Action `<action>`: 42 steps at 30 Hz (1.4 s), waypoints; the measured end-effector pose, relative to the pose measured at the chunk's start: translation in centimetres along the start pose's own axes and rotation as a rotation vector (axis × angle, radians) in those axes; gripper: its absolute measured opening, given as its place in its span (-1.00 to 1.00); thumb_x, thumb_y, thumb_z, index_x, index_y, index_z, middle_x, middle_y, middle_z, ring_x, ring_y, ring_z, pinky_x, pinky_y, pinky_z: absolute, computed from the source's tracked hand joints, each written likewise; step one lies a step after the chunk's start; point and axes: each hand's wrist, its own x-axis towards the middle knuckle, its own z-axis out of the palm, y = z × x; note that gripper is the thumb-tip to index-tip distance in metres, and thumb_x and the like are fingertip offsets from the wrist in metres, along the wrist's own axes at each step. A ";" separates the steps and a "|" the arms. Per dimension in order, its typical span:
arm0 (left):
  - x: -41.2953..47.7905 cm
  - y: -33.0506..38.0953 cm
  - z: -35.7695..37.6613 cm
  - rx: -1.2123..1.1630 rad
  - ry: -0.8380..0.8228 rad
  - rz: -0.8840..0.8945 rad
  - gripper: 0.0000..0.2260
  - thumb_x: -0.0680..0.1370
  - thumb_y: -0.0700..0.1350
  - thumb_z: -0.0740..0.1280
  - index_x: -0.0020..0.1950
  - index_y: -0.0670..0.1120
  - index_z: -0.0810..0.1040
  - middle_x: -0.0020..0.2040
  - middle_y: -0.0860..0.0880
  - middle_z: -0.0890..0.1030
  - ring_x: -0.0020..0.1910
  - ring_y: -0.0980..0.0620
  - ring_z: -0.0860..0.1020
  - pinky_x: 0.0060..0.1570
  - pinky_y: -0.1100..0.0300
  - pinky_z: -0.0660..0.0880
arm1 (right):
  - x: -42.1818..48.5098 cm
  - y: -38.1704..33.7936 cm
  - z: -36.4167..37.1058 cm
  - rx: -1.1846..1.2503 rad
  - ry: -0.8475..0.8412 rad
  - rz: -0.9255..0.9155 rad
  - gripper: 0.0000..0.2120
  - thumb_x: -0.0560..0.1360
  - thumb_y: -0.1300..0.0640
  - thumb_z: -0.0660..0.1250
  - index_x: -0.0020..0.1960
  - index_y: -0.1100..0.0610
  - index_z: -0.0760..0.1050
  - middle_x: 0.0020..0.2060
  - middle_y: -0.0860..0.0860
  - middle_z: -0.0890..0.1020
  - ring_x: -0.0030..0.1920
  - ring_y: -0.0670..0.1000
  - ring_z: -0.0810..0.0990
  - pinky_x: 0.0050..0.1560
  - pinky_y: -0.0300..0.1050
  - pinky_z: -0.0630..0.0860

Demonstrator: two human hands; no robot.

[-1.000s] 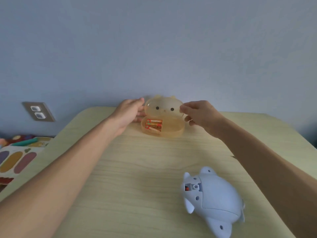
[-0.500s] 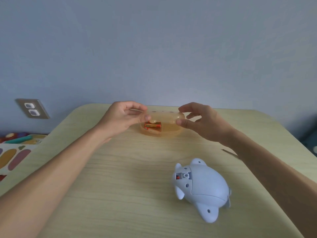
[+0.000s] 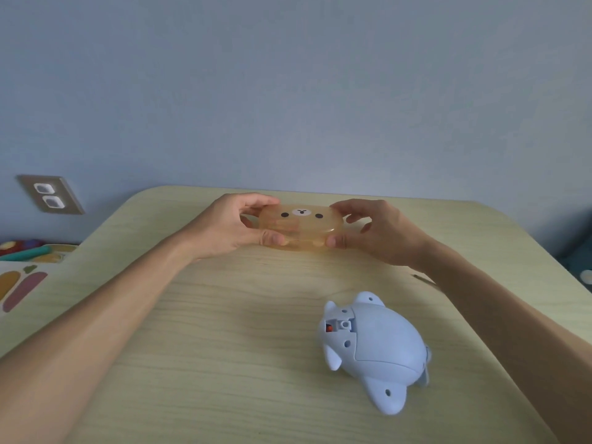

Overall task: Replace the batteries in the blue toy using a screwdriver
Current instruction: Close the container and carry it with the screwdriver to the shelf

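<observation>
A translucent orange bear-face box [image 3: 300, 226] sits at the far middle of the table with its lid down. My left hand [image 3: 229, 230] grips its left end and my right hand [image 3: 373, 233] grips its right end, thumbs at the front edge. The batteries inside show only as a faint blur through the lid. The blue toy [image 3: 373, 350] lies belly-up on the table nearer to me and right of centre, with a small opening showing a red part near its head. A thin dark tip, possibly the screwdriver [image 3: 424, 279], pokes out beside my right forearm.
The pale wooden table [image 3: 224, 331] has rounded far corners and stands against a blue-grey wall. A wall socket [image 3: 51, 195] is at the left. A colourful play mat and toys [image 3: 22, 270] lie beyond the table's left edge.
The box lid stood open with the batteries in plain sight a second ago; it has swung down and now lies flat on the box. Both hands moved from the lid to the box's ends.
</observation>
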 end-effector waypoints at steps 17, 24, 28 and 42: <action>-0.1 0.2 1.3 0.012 0.014 -0.006 -0.11 0.22 0.26 0.66 0.50 0.12 0.47 0.28 0.24 0.60 0.30 0.31 0.52 0.30 0.20 0.46 | -9.1 2.7 -8.8 -0.379 -0.032 0.145 -0.26 0.13 -0.47 0.54 0.25 -0.23 0.62 0.12 -0.32 0.65 0.09 -0.31 0.59 0.08 -0.22 0.51; -0.3 0.9 2.3 0.053 0.025 -0.019 -0.34 0.30 0.12 0.69 0.34 0.15 0.55 0.19 0.20 0.64 0.10 0.36 0.59 0.06 0.28 0.49 | -14.2 4.5 -9.0 -0.280 0.049 0.194 -0.58 0.18 -0.32 0.61 -0.03 -0.16 0.76 -0.04 -0.20 0.71 -0.05 -0.25 0.61 -0.05 -0.29 0.51; -0.6 1.1 2.7 0.061 0.015 -0.043 -0.44 0.36 0.04 0.69 0.28 0.17 0.53 0.17 0.17 0.64 0.08 0.28 0.62 0.02 0.25 0.50 | -15.0 4.5 -7.8 -0.215 0.153 0.205 -0.91 0.36 -0.06 0.64 -0.18 -0.13 0.77 -0.13 -0.20 0.73 -0.16 -0.29 0.58 -0.17 -0.39 0.45; -1.1 9.2 -4.0 -0.016 0.085 -0.028 -0.32 0.18 0.19 0.64 0.29 0.20 0.59 0.15 0.14 0.73 0.11 0.19 0.69 0.10 0.20 0.56 | -9.0 -5.6 -11.4 0.091 0.371 0.111 -0.94 0.50 0.12 0.55 -0.14 0.01 0.78 -0.27 -0.22 0.77 -0.23 -0.22 0.73 -0.20 -0.48 0.55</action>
